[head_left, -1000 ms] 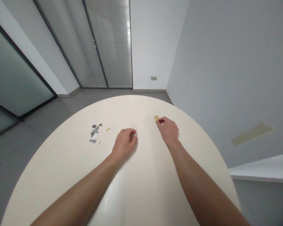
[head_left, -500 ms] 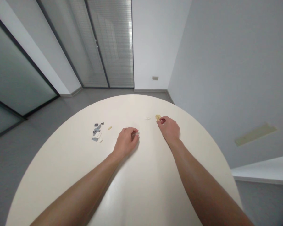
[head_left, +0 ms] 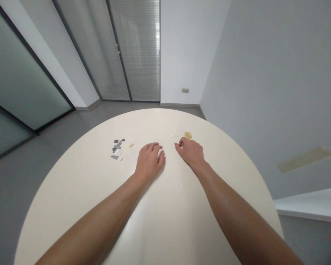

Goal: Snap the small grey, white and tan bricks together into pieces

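My left hand (head_left: 150,160) rests on the round table, fingers curved around a small white piece (head_left: 161,151) at its thumb and index finger. Most of that piece is covered by the fingers. To the right, my right hand (head_left: 191,149) is curled, thumb and index finger brought close together. Whatever they hold, if anything, is too small to make out. Just beyond the right hand lies a small pile of yellow pieces (head_left: 188,135). Thin white pieces (head_left: 175,136) lie to the left of that pile.
On the left of the white round table (head_left: 160,221) is a group of small grey and dark pieces (head_left: 116,148). A small white piece (head_left: 121,159) and a single yellow piece (head_left: 131,145) lie near them. A wall (head_left: 278,92) stands to the right.
My right hand has drawn back from the yellow pile, leftward toward my left hand. The left hand's fingers have spread a little around the white piece. The camera view has shifted slightly.
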The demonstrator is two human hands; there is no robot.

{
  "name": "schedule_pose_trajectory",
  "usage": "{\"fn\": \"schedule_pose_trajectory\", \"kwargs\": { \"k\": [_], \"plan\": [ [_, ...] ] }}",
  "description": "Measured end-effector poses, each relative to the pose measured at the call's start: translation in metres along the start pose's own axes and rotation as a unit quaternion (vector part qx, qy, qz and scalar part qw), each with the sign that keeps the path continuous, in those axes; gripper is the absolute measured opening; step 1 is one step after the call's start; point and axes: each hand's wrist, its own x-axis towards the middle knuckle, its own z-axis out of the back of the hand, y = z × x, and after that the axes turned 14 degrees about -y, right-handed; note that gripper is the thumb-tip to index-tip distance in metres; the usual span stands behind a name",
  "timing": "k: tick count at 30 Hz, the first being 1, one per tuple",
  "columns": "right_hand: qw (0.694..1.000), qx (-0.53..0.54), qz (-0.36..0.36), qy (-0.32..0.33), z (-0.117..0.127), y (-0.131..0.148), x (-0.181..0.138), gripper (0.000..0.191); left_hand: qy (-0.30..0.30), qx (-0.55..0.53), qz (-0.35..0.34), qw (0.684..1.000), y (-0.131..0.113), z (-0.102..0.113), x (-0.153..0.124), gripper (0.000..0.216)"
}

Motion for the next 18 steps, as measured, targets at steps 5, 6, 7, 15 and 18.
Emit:
{"fn": "schedule_pose_trajectory", "kwargs": {
  "k": [5, 6, 7, 15, 18],
  "plan": [
    [1.0, -0.001, 0.006, -0.001, -0.002, 0.0, 0.001, 0.029, -0.042, 0.116, 0.058, 0.991, 0.01, 0.003, -0.001, 0.039],
    [1.0, -0.001, 0.009, -0.003, -0.003, -0.001, 0.001, 0.028, -0.046, 0.132, 0.075, 0.987, 0.013, 0.004, -0.001, 0.041],
    [1.0, -0.002, 0.012, -0.006, -0.003, -0.001, 0.001, 0.028, -0.045, 0.145, 0.089, 0.984, 0.016, 0.005, -0.002, 0.043],
    [1.0, -0.008, 0.019, -0.003, -0.003, -0.002, 0.0, 0.028, -0.056, 0.226, 0.133, 0.963, 0.04, 0.013, -0.011, 0.065],
    [1.0, -0.008, 0.018, -0.001, -0.002, -0.001, 0.0, 0.028, -0.07, 0.255, 0.141, 0.954, 0.047, 0.015, -0.009, 0.069]
  ]
}}
